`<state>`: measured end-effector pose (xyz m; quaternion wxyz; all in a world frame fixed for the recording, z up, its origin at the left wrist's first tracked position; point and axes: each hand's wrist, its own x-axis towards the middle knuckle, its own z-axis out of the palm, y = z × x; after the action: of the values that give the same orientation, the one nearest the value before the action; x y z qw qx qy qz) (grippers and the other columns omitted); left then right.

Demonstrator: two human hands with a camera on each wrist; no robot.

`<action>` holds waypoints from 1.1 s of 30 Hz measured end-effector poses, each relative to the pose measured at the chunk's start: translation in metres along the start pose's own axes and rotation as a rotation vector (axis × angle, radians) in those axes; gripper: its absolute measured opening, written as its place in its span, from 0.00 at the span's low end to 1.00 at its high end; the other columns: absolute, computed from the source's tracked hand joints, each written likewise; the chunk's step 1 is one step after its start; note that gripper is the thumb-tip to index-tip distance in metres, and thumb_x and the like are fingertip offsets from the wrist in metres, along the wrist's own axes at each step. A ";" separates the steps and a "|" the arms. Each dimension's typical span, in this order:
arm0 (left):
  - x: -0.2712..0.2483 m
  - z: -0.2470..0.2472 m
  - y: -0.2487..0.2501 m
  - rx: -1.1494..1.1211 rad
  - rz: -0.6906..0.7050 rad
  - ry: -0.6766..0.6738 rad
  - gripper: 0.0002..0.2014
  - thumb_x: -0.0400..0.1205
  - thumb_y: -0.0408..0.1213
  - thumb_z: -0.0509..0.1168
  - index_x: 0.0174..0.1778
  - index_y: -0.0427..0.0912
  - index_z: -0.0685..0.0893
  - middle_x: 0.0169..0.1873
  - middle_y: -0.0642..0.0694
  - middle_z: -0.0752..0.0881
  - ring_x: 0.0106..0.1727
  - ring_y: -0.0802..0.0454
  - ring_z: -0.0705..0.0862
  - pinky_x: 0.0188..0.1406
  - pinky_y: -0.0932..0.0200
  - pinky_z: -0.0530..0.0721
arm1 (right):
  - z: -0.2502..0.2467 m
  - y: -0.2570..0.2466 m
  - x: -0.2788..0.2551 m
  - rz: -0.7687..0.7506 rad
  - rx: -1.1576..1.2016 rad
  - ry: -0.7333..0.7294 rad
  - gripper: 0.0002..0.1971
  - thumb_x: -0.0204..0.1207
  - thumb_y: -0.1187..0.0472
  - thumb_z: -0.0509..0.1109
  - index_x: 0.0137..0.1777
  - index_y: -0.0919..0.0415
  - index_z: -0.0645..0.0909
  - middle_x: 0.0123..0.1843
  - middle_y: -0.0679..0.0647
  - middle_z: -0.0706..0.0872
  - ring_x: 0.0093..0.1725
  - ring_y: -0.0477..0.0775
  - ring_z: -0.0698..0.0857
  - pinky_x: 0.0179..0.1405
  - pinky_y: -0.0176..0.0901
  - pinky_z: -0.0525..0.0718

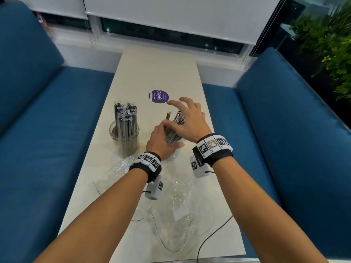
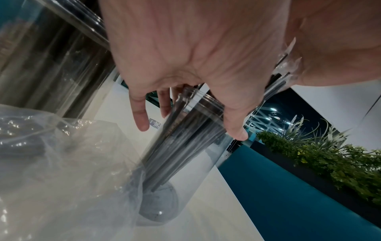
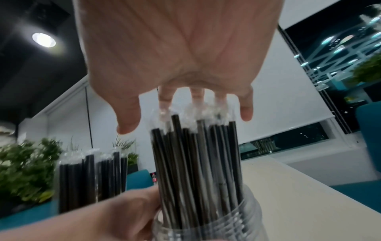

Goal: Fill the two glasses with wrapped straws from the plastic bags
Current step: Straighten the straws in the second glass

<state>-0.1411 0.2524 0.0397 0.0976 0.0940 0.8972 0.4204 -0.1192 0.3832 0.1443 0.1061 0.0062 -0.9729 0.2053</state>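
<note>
- The left hand (image 1: pixel 161 139) wraps its fingers round the near glass (image 2: pixel 185 163) on the table (image 1: pixel 152 69) and holds it tilted
- The right hand (image 1: pixel 190 118) is loose above the black wrapped straws (image 3: pixel 195 163) in that glass, fingers spread, gripping nothing
- The far glass (image 1: pixel 124 132) stands full of straws to the left
- Crumpled plastic bags (image 1: pixel 171 205) lie near the person, under both arms

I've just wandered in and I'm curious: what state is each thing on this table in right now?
Left glass: upright, packed with wrapped straws, untouched.
Right glass: tilted, holding straws, gripped by the left hand.
Right hand: fingers spread above the straw tops, no grip.
Plastic bags: crumpled on the table, seemingly empty.
</note>
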 end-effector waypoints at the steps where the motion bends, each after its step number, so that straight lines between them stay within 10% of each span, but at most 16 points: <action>1: 0.000 0.000 0.001 0.002 -0.005 -0.004 0.49 0.72 0.56 0.84 0.84 0.44 0.67 0.75 0.42 0.76 0.76 0.41 0.77 0.76 0.39 0.80 | 0.003 -0.002 0.003 -0.023 -0.023 -0.019 0.32 0.75 0.31 0.72 0.79 0.32 0.72 0.84 0.50 0.69 0.80 0.63 0.68 0.73 0.68 0.73; 8: 0.002 0.001 0.000 0.018 0.007 -0.010 0.53 0.73 0.57 0.84 0.89 0.43 0.63 0.80 0.42 0.74 0.80 0.41 0.75 0.79 0.38 0.78 | 0.010 -0.003 0.020 0.024 0.015 0.062 0.10 0.84 0.61 0.69 0.53 0.61 0.92 0.53 0.56 0.92 0.54 0.58 0.88 0.55 0.41 0.80; 11: 0.001 0.001 -0.001 0.000 0.014 -0.002 0.55 0.73 0.57 0.84 0.90 0.43 0.61 0.80 0.43 0.73 0.81 0.43 0.74 0.81 0.41 0.76 | 0.000 0.000 0.016 0.077 0.089 0.231 0.10 0.85 0.59 0.68 0.53 0.60 0.91 0.53 0.55 0.90 0.54 0.56 0.86 0.59 0.50 0.85; 18: 0.001 0.001 -0.002 -0.005 0.025 0.017 0.52 0.70 0.60 0.84 0.85 0.45 0.68 0.76 0.43 0.76 0.78 0.41 0.77 0.78 0.38 0.79 | -0.008 0.003 0.010 0.119 0.157 -0.034 0.29 0.84 0.30 0.54 0.62 0.46 0.90 0.72 0.52 0.81 0.73 0.58 0.77 0.74 0.67 0.74; 22: 0.001 0.002 -0.003 -0.008 0.028 0.020 0.50 0.70 0.60 0.85 0.84 0.46 0.69 0.74 0.44 0.77 0.77 0.42 0.77 0.77 0.38 0.80 | -0.007 0.005 0.019 0.038 0.258 0.124 0.22 0.85 0.41 0.58 0.67 0.49 0.85 0.73 0.51 0.81 0.72 0.57 0.78 0.74 0.63 0.77; 25: 0.002 0.001 -0.002 -0.001 0.023 0.015 0.51 0.71 0.60 0.84 0.85 0.46 0.68 0.75 0.43 0.76 0.77 0.42 0.77 0.77 0.37 0.80 | -0.004 0.003 0.024 -0.059 0.155 -0.038 0.20 0.86 0.51 0.66 0.77 0.45 0.79 0.78 0.53 0.80 0.74 0.60 0.78 0.76 0.58 0.77; 28: 0.003 0.001 -0.002 0.020 0.008 -0.002 0.53 0.71 0.60 0.84 0.87 0.44 0.65 0.78 0.42 0.75 0.78 0.41 0.76 0.78 0.37 0.79 | -0.004 -0.003 0.026 -0.034 0.081 -0.147 0.14 0.85 0.57 0.70 0.69 0.52 0.88 0.68 0.56 0.88 0.66 0.57 0.85 0.67 0.46 0.80; 33: 0.002 0.002 -0.003 0.026 0.013 -0.014 0.55 0.73 0.58 0.83 0.89 0.44 0.61 0.80 0.43 0.73 0.80 0.42 0.74 0.80 0.39 0.77 | -0.005 -0.004 0.022 0.036 0.064 0.066 0.09 0.84 0.64 0.70 0.56 0.62 0.92 0.57 0.56 0.93 0.56 0.56 0.89 0.58 0.40 0.83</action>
<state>-0.1429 0.2524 0.0366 0.0998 0.1042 0.9013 0.4085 -0.1391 0.3819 0.1546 0.1342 -0.0146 -0.9617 0.2384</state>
